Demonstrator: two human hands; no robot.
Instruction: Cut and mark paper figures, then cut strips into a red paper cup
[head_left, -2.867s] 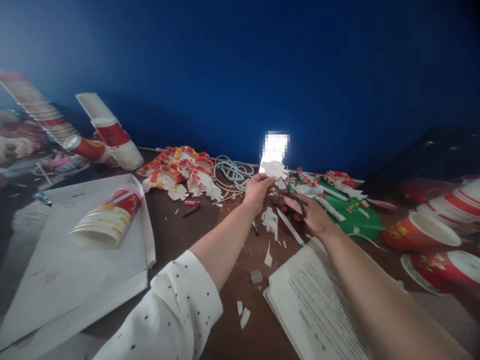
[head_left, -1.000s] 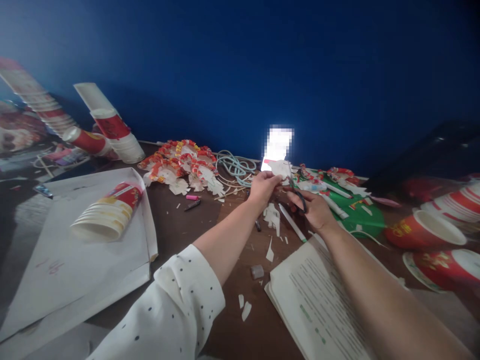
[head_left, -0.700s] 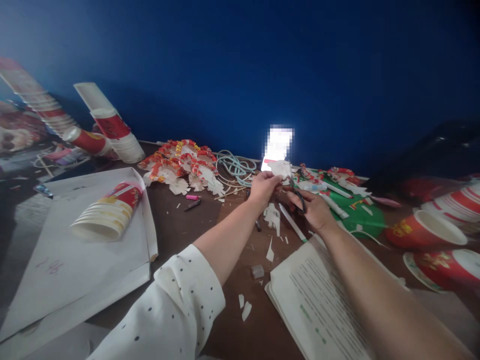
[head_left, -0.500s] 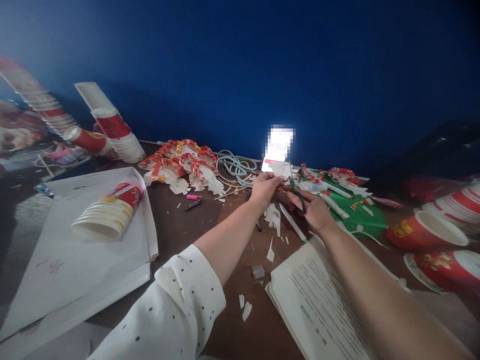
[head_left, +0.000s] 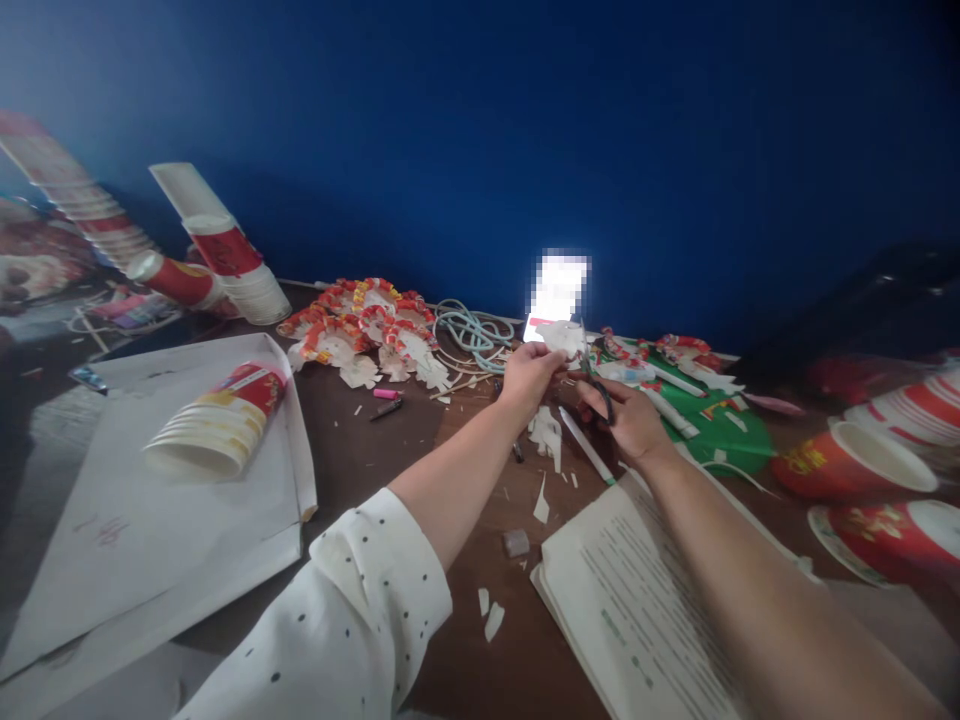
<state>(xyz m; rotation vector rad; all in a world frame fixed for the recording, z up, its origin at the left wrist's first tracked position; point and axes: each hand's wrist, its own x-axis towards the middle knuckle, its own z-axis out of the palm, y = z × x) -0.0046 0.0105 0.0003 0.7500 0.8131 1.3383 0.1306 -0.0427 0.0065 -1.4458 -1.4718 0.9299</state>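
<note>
Jagged paper (head_left: 561, 337) shifted rightward, pinched by left hand (head_left: 529, 375), right hand (head_left: 626, 415) curled round dark scissors (head_left: 600, 388)

Your brown surface (head_left: 457, 670) holds a white pen (head_left: 586, 446) beside your right hand (head_left: 630, 418) and blue cord (head_left: 474, 334) beyond your left hand (head_left: 529, 378).

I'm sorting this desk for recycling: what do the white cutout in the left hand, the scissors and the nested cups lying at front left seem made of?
White cutout: paper or thin card, apparently matte, given its flat, jagged outline.
Scissors: dark, probably plastic handle; thin grey blade, presumably metal.
Nested cups: likely paper, from thin stacked rims and printed red side; gloss unclear.
</note>
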